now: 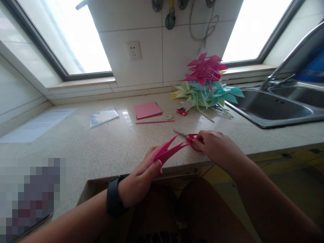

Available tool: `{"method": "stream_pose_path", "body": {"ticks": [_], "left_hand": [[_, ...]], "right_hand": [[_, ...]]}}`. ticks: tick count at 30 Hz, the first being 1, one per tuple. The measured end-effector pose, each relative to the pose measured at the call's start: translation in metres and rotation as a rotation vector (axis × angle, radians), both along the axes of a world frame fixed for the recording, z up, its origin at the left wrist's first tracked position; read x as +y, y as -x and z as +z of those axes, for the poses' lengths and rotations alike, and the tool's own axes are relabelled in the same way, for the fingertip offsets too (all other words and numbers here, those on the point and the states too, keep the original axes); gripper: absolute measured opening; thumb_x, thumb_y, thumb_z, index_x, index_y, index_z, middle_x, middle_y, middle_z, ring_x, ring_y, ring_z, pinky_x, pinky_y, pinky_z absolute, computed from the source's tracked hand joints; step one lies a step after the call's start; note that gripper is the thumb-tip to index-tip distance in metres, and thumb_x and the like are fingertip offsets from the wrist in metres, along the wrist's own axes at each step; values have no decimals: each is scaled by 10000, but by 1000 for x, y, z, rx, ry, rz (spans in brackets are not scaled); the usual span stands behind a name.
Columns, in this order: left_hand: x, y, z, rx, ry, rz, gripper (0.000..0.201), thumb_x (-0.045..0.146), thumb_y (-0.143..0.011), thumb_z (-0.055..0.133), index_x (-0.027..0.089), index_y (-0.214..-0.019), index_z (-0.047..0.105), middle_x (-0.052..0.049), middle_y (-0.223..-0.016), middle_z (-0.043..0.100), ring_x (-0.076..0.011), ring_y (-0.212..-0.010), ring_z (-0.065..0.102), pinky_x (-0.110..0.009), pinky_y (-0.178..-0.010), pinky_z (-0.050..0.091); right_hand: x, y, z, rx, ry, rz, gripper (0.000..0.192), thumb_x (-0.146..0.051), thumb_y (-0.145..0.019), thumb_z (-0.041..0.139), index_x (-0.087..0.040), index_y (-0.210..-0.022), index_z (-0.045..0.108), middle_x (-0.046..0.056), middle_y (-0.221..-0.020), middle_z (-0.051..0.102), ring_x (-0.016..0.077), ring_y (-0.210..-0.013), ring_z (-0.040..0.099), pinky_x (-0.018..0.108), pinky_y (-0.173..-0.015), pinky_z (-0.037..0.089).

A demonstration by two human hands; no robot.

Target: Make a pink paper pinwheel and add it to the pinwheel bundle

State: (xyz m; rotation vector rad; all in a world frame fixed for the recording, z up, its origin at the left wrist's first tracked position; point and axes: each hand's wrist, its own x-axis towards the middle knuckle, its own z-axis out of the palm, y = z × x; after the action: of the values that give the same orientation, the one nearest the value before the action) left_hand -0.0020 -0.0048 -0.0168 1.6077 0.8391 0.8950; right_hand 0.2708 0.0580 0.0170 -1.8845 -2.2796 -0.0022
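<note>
Head view, looking down over a speckled counter [106, 141]. Left hand [141, 179], black watch on the wrist, pinched around a folded pink paper piece [168, 152] at its near end, held just above the near counter edge. Two long pointed flaps spreading to the right, toward the right hand [215, 148]. Right hand closed on small red scissors [188, 137], metal blades pointing left, resting on the counter and nearly touching the paper tips.

Paper piece probably very light, thin and easy to crease or tear; best gripped at the folded base, where the layers are thick, not at the fine points. Colour bright pink, matte, edges sharp.

Farther away: stack of pink sheets [147, 110], thin pink stick [155, 122], small red box [182, 111], clear plastic bag [103, 116]. Far right, pile of pink, blue and pale yellow paper pinwheels [206, 84] beside a steel sink [275, 109].
</note>
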Motion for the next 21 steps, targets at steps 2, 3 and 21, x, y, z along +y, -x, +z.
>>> {"method": "stream_pose_path", "body": {"ticks": [2,3,21], "left_hand": [[-2,-2,3,17,-32,-23,420,451,-1026,388,322,-1412,492,-89,-1351,509,-230,-1003,515,-370,-850,485],[-3,-3,4,17,-42,-33,420,443,-1028,386,330,-1422,481,-86,-1386,488,-240,-1054,508,-375,-865,487],[-5,-9,-2,-14,-46,81,488,506,-1025,371,303,-1465,432,-95,-1319,555,-209,-969,576,-340,-846,525]], "right_hand": [[-7,4,-1,93,-83,3,344,-375,-969,472,-167,-794,683,129,-813,692,244,-714,623,360,-635,388],[-12,7,-2,189,-118,15,319,-369,-968,486,-165,-836,693,125,-862,697,232,-730,626,361,-664,413],[-56,78,-48,1612,331,493,246,-343,-899,651,-277,-1120,567,50,-1103,645,193,-939,647,369,-837,535]]}}
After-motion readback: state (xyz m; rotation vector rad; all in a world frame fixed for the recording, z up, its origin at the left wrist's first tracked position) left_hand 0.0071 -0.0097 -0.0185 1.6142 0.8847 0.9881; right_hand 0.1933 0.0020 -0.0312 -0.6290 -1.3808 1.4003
